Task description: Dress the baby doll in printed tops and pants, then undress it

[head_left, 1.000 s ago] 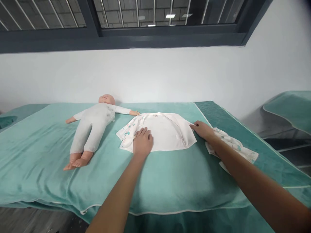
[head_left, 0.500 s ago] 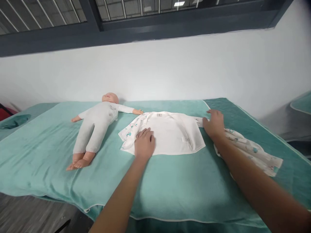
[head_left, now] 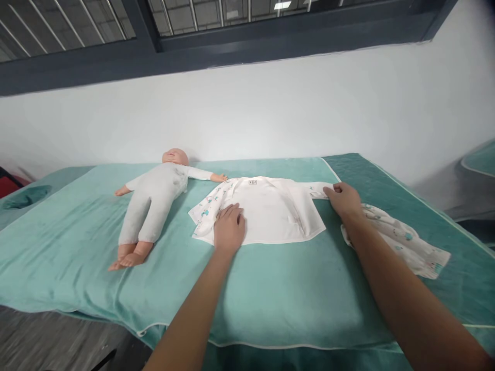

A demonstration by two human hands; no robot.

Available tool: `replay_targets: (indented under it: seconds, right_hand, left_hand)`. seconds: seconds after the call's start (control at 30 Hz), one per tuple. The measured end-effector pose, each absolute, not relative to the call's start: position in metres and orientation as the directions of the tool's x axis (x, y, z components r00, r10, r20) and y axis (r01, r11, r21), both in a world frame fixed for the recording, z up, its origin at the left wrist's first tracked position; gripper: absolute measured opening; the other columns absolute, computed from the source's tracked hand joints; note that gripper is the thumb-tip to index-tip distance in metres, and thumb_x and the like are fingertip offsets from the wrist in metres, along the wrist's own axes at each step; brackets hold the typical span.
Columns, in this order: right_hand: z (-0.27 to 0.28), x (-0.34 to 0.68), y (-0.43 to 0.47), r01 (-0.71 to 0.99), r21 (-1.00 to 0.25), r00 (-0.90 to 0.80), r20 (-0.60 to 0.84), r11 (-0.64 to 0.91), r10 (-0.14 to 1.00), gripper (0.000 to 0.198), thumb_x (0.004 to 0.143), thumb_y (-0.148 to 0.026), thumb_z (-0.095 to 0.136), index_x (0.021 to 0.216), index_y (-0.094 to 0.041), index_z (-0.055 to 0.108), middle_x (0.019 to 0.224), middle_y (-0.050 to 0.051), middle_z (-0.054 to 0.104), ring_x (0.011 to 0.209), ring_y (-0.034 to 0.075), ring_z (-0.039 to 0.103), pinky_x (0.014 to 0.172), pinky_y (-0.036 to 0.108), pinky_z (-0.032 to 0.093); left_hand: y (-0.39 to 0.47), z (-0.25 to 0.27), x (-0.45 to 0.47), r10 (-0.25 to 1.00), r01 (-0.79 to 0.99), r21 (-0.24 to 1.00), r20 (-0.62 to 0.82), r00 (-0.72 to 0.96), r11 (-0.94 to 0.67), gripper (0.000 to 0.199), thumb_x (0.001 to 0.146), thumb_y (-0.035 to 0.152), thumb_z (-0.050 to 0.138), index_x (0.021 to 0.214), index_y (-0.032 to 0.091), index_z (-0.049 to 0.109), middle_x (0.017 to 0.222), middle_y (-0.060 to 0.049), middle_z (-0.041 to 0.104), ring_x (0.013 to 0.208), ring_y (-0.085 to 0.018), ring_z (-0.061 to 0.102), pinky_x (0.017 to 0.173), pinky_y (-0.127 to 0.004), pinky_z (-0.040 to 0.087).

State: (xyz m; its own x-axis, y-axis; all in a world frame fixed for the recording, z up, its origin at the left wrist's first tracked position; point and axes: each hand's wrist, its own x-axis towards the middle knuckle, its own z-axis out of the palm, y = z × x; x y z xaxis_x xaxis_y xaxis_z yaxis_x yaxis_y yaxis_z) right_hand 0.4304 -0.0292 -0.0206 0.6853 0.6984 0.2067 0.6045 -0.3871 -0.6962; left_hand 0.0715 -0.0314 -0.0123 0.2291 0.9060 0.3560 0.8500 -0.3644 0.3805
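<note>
A white baby shirt (head_left: 270, 211) lies spread open on the bed, its inside facing up and a small label at the neckline. My left hand (head_left: 229, 226) rests flat on its left front panel, near the patterned part. At the end of the right sleeve, my right hand (head_left: 344, 200) pinches the cuff between thumb and fingers. The sleeve stretches out straight from the shirt. To the left, a baby doll (head_left: 154, 198) in a pale body suit lies on its back, one hand close to the shirt's left shoulder.
Patterned baby pants (head_left: 402, 237) lie to the right, partly behind my right forearm. A green sheet (head_left: 294, 299) covers the bed, with a darker green cover (head_left: 456, 288) at the right. A white wall (head_left: 247, 118) and a barred window stand behind.
My right hand has closed on the cuff and moved slightly right. The right sleeve now shows longer and straighter. My left hand has stayed on the shirt.
</note>
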Motion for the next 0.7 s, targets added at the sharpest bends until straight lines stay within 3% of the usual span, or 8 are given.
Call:
replay_targets:
  seconds: [0.1, 0.23, 0.37, 0.47, 0.6, 0.7]
  right_hand:
    - [-0.022, 0.43, -0.026, 0.357, -0.924, 0.754, 0.199, -0.137, 0.626, 0.023, 0.074, -0.036, 0.067, 0.088, -0.019, 0.061, 0.082, 0.004, 0.064, 0.072, 0.018, 0.057, 0.066, 0.029, 0.045]
    - [-0.03, 0.435, -0.02, 0.178, -0.979, 0.768, 0.201, 0.099, 0.608, 0.028, 0.068, -0.039, 0.07, 0.084, -0.021, 0.056, 0.067, -0.002, 0.054, 0.055, 0.013, 0.046, 0.052, 0.026, 0.037]
    - [-0.038, 0.441, -0.01, 0.217, -0.969, 0.759, 0.243, 0.118, 0.604, 0.027, 0.073, -0.04, 0.065, 0.089, -0.023, 0.049, 0.067, -0.004, 0.052, 0.055, 0.014, 0.047, 0.053, 0.026, 0.039]
    - [-0.042, 0.444, -0.004, 0.31, -0.946, 0.722, 0.301, 0.098, 0.623, 0.023, 0.075, -0.028, 0.059, 0.095, -0.024, 0.048, 0.084, 0.001, 0.061, 0.071, 0.017, 0.058, 0.066, 0.03, 0.048]
    - [-0.046, 0.446, -0.004, 0.493, -0.87, 0.652, 0.355, -0.019, 0.67, 0.046, 0.065, -0.013, 0.053, 0.11, -0.02, 0.052, 0.105, 0.008, 0.063, 0.09, 0.021, 0.062, 0.087, 0.04, 0.05]
    - [-0.045, 0.442, -0.011, 0.6, -0.794, 0.631, 0.398, -0.094, 0.666, 0.057, 0.059, -0.011, 0.052, 0.115, -0.015, 0.054, 0.119, 0.017, 0.056, 0.101, 0.028, 0.06, 0.098, 0.05, 0.044]
  left_hand:
    - [-0.031, -0.014, 0.071, 0.9, 0.841, 0.391, 0.372, 0.228, -0.374, 0.029, 0.092, 0.019, 0.045, 0.111, 0.022, 0.068, 0.133, 0.0, 0.065, 0.131, -0.019, 0.053, 0.116, -0.039, 0.039]
    - [-0.03, -0.015, 0.07, 0.893, 0.826, 0.411, 0.392, 0.223, -0.386, 0.028, 0.091, 0.017, 0.047, 0.109, 0.022, 0.068, 0.132, -0.001, 0.066, 0.13, -0.021, 0.054, 0.114, -0.041, 0.04]
    - [-0.03, -0.016, 0.07, 0.886, 0.812, 0.425, 0.406, 0.222, -0.399, 0.027, 0.09, 0.016, 0.048, 0.107, 0.021, 0.068, 0.13, -0.002, 0.067, 0.128, -0.022, 0.056, 0.114, -0.043, 0.041]
    - [-0.029, -0.017, 0.07, 0.883, 0.809, 0.426, 0.413, 0.224, -0.405, 0.027, 0.09, 0.015, 0.048, 0.106, 0.022, 0.068, 0.129, -0.002, 0.068, 0.128, -0.022, 0.056, 0.113, -0.044, 0.041]
    - [-0.029, -0.018, 0.069, 0.878, 0.805, 0.425, 0.421, 0.228, -0.414, 0.026, 0.089, 0.015, 0.049, 0.105, 0.021, 0.069, 0.129, -0.003, 0.068, 0.127, -0.023, 0.056, 0.113, -0.044, 0.041]
    - [-0.029, -0.017, 0.07, 0.881, 0.803, 0.432, 0.417, 0.225, -0.41, 0.027, 0.089, 0.014, 0.049, 0.105, 0.021, 0.068, 0.128, -0.003, 0.068, 0.127, -0.023, 0.057, 0.113, -0.044, 0.042]
